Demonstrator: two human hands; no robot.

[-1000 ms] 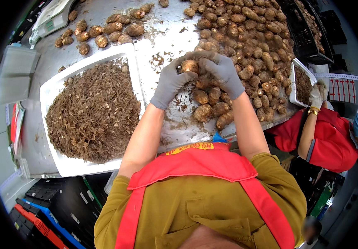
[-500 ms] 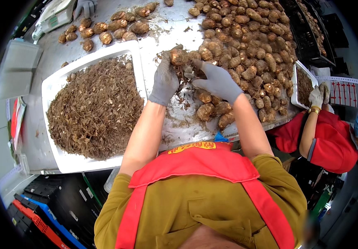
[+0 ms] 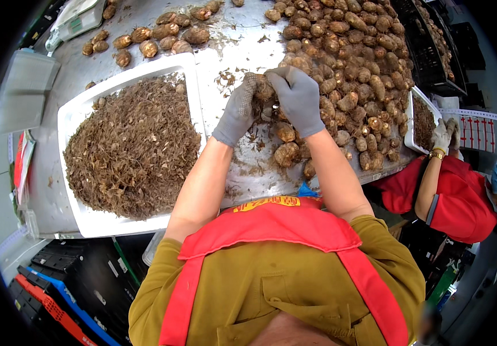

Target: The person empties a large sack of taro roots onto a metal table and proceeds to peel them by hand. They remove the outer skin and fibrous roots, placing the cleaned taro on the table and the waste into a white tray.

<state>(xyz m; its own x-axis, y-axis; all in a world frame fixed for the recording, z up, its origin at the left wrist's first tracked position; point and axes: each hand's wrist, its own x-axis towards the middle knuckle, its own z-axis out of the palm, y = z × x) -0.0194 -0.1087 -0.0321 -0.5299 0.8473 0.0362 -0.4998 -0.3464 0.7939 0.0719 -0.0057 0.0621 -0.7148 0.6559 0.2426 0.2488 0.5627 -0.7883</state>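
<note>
Overhead view of a metal worktable [image 3: 242, 46] at which a person in grey work gloves handles a brown, hairy root bulb [image 3: 263, 89]. The bulb is held above the bare strip of table between the white tray of brown trimmings [image 3: 130, 147] and the large heap of bulbs [image 3: 346, 63]. The left hand [image 3: 238, 112] is closed around the bulb's left side; the right hand [image 3: 299, 98] is closed over its top and right side, fingers curled down (most of the bulb is hidden by the gloves, so the exact grip points cannot be told).

Likely faults: the bulb is pinched high and between fingertips, so a slip would probably drop it onto the loose bulbs just below the hands or send it rolling toward the table's near edge. Fibres pulled free here fall short of the tray and add to the scraps already scattered on the metal. The heap stands just beside the right wrist, and a sweep of that forearm could dislodge bulbs.

Pose: both forearms rise from the lower edge and converge, elbows apart, wrists bent inward, hands touching around the bulb.

At right, a second worker's gloved hand [image 3: 443, 135] rests at another white tray [image 3: 415, 115].
</note>
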